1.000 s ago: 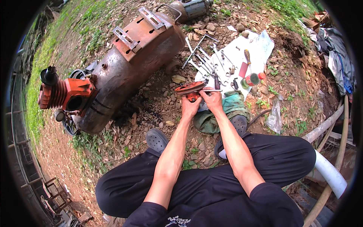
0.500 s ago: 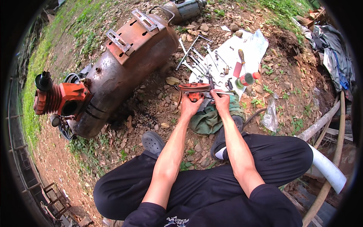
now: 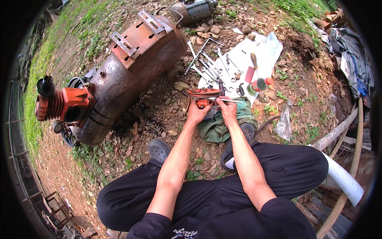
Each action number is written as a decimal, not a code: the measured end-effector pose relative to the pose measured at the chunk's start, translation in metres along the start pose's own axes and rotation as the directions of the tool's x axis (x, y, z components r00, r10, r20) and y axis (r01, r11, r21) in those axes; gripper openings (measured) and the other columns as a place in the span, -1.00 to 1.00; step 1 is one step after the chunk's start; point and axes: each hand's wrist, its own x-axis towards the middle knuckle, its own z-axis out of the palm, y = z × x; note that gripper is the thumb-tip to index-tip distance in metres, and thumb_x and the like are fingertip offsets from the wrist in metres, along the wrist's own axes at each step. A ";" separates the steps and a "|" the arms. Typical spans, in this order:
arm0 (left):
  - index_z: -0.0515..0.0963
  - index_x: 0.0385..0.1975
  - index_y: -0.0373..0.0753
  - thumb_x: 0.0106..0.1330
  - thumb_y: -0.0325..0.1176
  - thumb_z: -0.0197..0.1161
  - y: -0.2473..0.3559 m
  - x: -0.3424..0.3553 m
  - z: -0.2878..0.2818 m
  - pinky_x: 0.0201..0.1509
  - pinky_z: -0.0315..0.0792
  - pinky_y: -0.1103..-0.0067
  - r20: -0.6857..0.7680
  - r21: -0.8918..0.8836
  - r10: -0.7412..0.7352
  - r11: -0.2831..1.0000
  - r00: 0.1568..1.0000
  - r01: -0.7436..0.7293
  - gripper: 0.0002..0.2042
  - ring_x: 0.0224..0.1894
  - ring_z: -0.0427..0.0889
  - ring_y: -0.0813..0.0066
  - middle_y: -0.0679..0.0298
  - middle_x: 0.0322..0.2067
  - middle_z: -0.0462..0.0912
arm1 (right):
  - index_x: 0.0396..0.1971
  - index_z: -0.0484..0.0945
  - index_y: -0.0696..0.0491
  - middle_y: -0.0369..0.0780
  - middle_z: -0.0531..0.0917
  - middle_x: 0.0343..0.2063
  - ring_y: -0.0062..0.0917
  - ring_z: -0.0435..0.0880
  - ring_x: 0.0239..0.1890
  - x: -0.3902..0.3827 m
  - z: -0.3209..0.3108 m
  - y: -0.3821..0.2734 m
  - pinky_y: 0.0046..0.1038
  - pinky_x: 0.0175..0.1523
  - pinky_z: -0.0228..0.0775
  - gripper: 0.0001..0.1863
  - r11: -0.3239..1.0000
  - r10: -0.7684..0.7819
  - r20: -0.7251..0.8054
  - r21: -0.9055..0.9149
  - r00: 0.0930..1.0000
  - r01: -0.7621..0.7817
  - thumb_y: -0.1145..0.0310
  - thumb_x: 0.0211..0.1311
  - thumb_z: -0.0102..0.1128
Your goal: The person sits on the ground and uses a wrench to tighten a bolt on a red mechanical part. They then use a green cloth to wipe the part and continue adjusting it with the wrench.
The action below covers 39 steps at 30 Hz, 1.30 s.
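My left hand (image 3: 195,114) grips an orange metal housing (image 3: 204,104), with a grooved orange pulley wheel (image 3: 203,93) on its far side. My right hand (image 3: 228,111) is closed round a thin silver tool (image 3: 234,100), which looks like a wrench; its left end, at the housing, is hidden by my fingers. Beneath both hands lies a bunched green cloth (image 3: 217,130), partly over my right shoe. Just beyond is a white sheet (image 3: 260,49) bearing several wrenches (image 3: 208,63), a screwdriver (image 3: 254,61) and small metal parts.
To the left a rusty air tank (image 3: 119,85) lies on the soil, a finned orange compressor head (image 3: 59,104) at its near end. A green bottle with a red cap (image 3: 258,85) lies by the sheet. A clear plastic bag (image 3: 283,125) and wooden poles (image 3: 354,147) are on the right.
My right hand has shifted slightly left, closer to the housing, and the silver tool has turned a little. The pulley wheel is tipped slightly differently, showing more of its face.
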 end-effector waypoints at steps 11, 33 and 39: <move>0.25 0.21 -0.42 0.01 -0.01 0.43 -0.009 0.002 -0.012 0.22 0.37 0.32 -0.003 0.091 -0.010 0.996 1.000 0.011 -0.16 0.14 0.50 0.09 -0.07 0.10 0.46 | -0.16 0.62 0.18 -0.21 0.71 -0.37 -0.59 0.68 -0.37 0.005 -0.025 0.012 -0.56 -0.38 0.53 -0.76 0.999 0.041 -0.187 -0.015 0.981 -0.045 0.37 0.25 0.29; 0.53 0.03 -0.36 0.07 0.29 0.32 0.023 -0.021 -0.023 0.03 0.48 0.26 -0.032 0.214 -0.012 0.977 0.999 0.019 -0.22 -0.07 0.66 -0.02 -0.08 -0.17 0.69 | -0.11 0.60 0.19 -0.26 0.65 -0.46 -0.67 0.59 -0.50 0.009 0.001 0.012 -0.56 -0.46 0.51 -0.69 0.986 -0.042 -0.066 -0.164 0.997 0.031 0.25 0.32 0.22; 0.28 0.28 -0.39 0.34 0.24 0.04 0.028 -0.035 -0.007 0.18 0.38 0.22 -0.126 0.104 0.107 0.990 0.986 -0.094 -0.22 0.12 0.53 -0.11 -0.19 0.04 0.55 | -0.14 0.62 0.18 -0.27 0.63 -0.50 -0.67 0.55 -0.55 0.010 -0.001 0.013 -0.56 -0.47 0.47 -0.67 0.983 -0.061 -0.059 -0.175 0.996 0.050 0.21 0.31 0.23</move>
